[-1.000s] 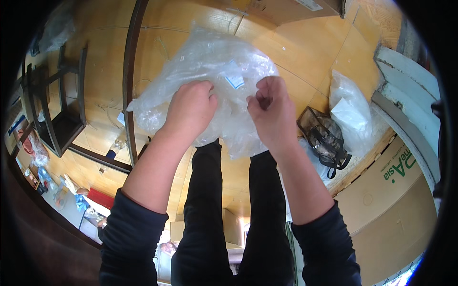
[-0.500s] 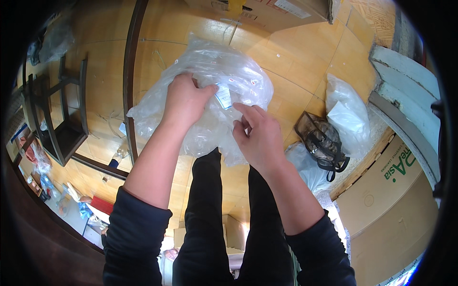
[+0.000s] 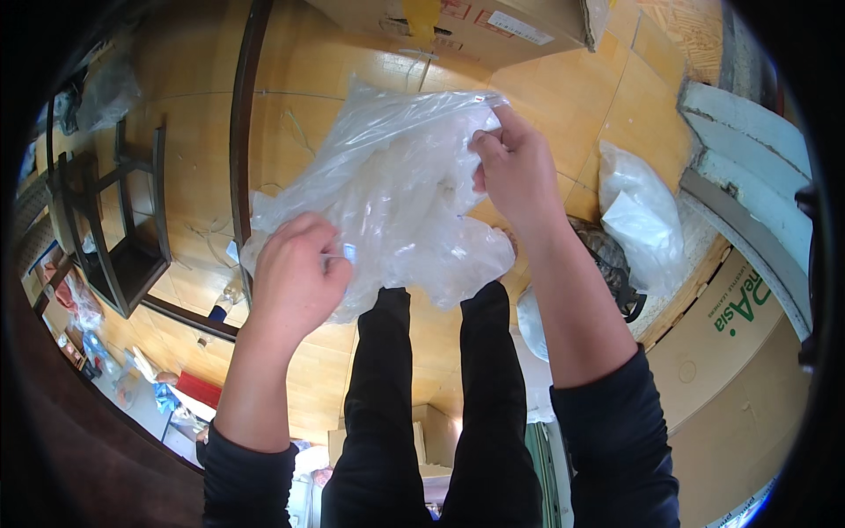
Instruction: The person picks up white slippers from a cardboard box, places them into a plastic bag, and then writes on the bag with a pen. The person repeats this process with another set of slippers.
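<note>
A large, crumpled clear plastic bag (image 3: 405,194) is spread out in front of me above the floor. My left hand (image 3: 299,273) is closed on its near left side, fingers curled under and mostly hidden. Beside that thumb shows a small white and blue label (image 3: 349,253); whether it lies on the bag or is pinched too, I cannot tell. At the bag's far right corner, my right hand (image 3: 519,163) pinches the edge between thumb and fingers.
A cardboard box (image 3: 475,26) stands ahead, and another large carton (image 3: 713,352) at the right. Near the right wall lie a filled white plastic bag (image 3: 638,216) and a dark see-through bag (image 3: 607,255). A dark stool frame (image 3: 132,238) is at the left.
My hands have moved apart: the left came nearer and leftward, the right went farther and to the right. The bag is now spread between them, and the label shows beside the left thumb.
</note>
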A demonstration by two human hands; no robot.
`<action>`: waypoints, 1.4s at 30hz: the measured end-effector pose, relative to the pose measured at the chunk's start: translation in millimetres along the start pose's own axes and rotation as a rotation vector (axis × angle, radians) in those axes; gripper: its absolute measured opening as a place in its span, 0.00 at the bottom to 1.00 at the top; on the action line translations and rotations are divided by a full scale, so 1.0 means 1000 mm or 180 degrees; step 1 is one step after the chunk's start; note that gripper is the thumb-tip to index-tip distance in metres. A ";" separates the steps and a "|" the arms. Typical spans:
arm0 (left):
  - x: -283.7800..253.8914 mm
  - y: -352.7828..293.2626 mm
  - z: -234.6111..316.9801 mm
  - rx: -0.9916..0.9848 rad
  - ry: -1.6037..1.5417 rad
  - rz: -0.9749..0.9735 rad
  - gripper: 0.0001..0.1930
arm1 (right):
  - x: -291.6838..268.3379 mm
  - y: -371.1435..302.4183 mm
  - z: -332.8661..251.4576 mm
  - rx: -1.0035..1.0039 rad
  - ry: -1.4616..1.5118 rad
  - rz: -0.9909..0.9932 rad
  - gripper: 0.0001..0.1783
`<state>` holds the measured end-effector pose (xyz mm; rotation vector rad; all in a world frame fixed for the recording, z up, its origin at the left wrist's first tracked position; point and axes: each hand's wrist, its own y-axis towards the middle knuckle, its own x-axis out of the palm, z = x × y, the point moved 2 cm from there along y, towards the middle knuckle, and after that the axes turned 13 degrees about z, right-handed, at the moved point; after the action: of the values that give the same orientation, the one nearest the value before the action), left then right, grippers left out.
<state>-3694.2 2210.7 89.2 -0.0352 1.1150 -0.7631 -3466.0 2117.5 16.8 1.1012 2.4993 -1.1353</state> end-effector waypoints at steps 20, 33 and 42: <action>-0.022 0.013 0.030 -0.0733 -0.3564 0.0864 0.19 | 0.010 -0.050 -0.044 -0.2109 -0.0007 0.0232 0.29; 0.039 -0.026 -0.091 -0.2873 -0.2621 0.0421 0.20 | -0.029 -0.012 0.008 0.0231 0.0603 0.0878 0.18; 0.044 -0.101 -0.008 0.0198 -0.1653 0.1540 0.11 | -0.028 -0.102 -0.030 -0.0524 0.0307 -0.0242 0.36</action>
<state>-3744.8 2112.8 90.0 0.0833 0.5670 -0.3214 -3513.3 2079.0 108.3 1.0483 2.6737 -0.8946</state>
